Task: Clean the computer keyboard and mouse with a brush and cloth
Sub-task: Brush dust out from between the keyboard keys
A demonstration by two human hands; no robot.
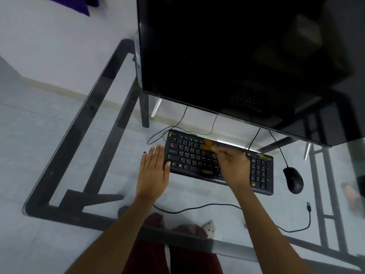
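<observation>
The keyboard lies mid-frame on the glass bench, long axis running left to lower right; left hand flat at its left end, right hand gripping a blurred brush over the keys

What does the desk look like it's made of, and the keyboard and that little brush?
Desk top: apparently clear glass, since the floor and dark, probably metal, frame show through it. Keyboard: looks like matte black plastic with printed keys and yellow-green accents. Brush: blurred by motion; orange-brown bristles, material unclear. The right hand holds it; the left hand rests flat.
</observation>
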